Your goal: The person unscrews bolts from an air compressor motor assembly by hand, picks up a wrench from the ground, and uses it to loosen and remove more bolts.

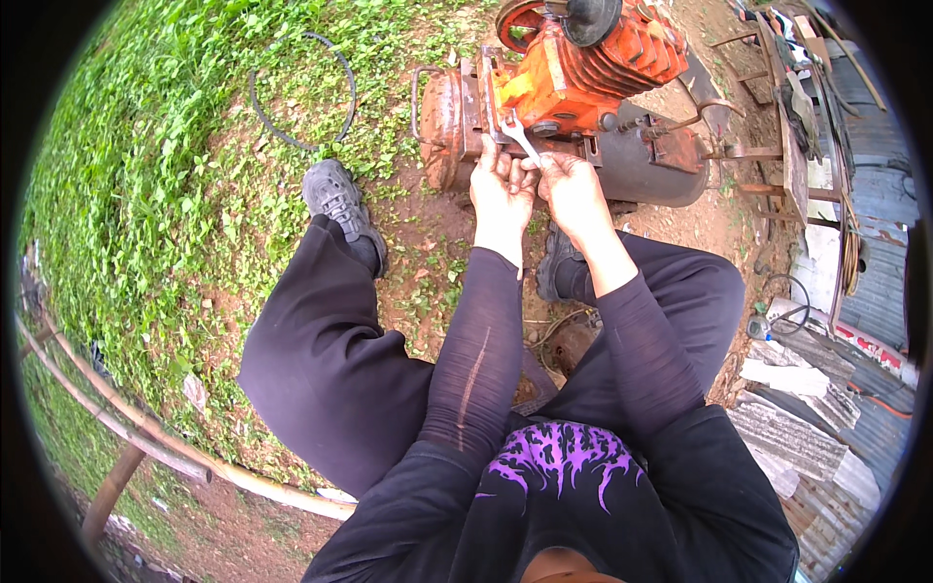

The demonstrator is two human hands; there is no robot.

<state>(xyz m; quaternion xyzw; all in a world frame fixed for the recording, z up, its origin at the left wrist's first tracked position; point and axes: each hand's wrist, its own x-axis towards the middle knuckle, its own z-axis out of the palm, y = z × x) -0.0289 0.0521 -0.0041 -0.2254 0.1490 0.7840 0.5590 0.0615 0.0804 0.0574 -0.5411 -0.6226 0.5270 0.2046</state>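
Note:
In front of me stands an air compressor with an orange finned pump (554, 78) bolted on a rusty tank (646, 167). My right hand (575, 194) is closed on the handle of a silver open-end wrench (525, 142). The wrench's jaw meets the mounting plate at the foot of the pump; the fastener there is too small to make out. Right beside it, my left hand (503, 194) reaches up with curled fingers under the plate's edge. What those fingers grip, if anything, is hidden.
A black belt (352, 89) lies in a loop on the grass at the far left. Bamboo poles (155, 432) run along the lower left. At right are a wooden frame (792, 126), corrugated sheets (792, 432) and a metal wall (880, 291). My shoes (338, 199) flank the work.

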